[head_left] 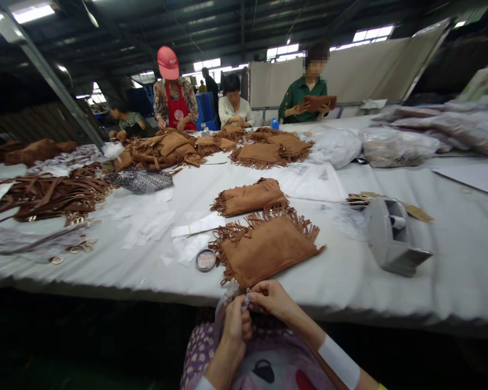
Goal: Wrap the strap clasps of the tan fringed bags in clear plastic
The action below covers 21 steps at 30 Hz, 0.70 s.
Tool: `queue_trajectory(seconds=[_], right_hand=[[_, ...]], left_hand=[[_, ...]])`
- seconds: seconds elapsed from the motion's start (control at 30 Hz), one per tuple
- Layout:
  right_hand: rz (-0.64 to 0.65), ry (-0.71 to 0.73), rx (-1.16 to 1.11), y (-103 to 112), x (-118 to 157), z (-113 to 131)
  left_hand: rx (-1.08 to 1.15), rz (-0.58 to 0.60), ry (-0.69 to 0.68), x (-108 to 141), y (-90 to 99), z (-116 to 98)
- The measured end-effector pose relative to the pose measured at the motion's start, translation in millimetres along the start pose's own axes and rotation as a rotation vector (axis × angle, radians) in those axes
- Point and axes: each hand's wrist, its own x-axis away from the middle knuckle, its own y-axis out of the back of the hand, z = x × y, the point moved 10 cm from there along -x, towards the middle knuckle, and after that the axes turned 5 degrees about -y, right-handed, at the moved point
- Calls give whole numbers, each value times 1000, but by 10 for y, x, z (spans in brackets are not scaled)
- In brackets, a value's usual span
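Observation:
At the table's near edge lies a brown fringed bag [268,252], flat, with a small metal fitting [248,290] at its lower corner. My left hand [233,325] is closed around a piece of clear plastic [223,303] just below that corner. Pressed together beside the fitting are the thumb and forefinger of my right hand [274,299]; what they pinch is too small to make out. Behind this bag a second brown fringed bag [252,196] rests on the table. A small round dish [205,260] sits left of the nearer bag.
A grey tape dispenser [394,238] stands at right on the white-covered table [341,281]. Brown straps with metal buckles [52,195] are heaped at left. More fringed bags [162,149] and plastic-wrapped bundles [398,146] lie farther back. Several people work across the table.

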Motion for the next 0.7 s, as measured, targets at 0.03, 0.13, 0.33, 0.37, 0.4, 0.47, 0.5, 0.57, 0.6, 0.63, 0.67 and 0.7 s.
queue_trajectory(seconds=[0.03, 0.13, 0.33, 0.37, 0.4, 0.47, 0.5, 0.57, 0.6, 0.63, 0.67, 0.7], right_hand=[[7, 2, -12, -10, 8, 7], [30, 11, -40, -33, 27, 29], [76, 20, -94, -61, 61, 40], [82, 23, -94, -68, 69, 38], [81, 29, -86, -71, 77, 37], [47, 56, -31, -58, 94, 46], [14, 78, 19, -44, 105, 60], [-67, 133, 148, -20, 139, 109], [-106, 160, 214, -16, 162, 139], [-143, 185, 276, -18, 188, 169], [-178, 205, 332, -23, 214, 197], [-211, 218, 382, -28, 239, 218]], left_hand=[[59, 28, 64, 21, -41, 68], [137, 81, 93, 74, -101, 86], [300, 180, 218, 127, -202, 91], [348, 202, 265, 142, -231, 106], [389, 228, 310, 161, -261, 117], [442, 277, 371, 199, -304, 132], [451, 289, 382, 209, -308, 136], [450, 271, 367, 205, -279, 144], [446, 242, 348, 193, -252, 148], [444, 208, 329, 181, -225, 155], [444, 174, 311, 170, -203, 162], [445, 143, 292, 160, -186, 166]])
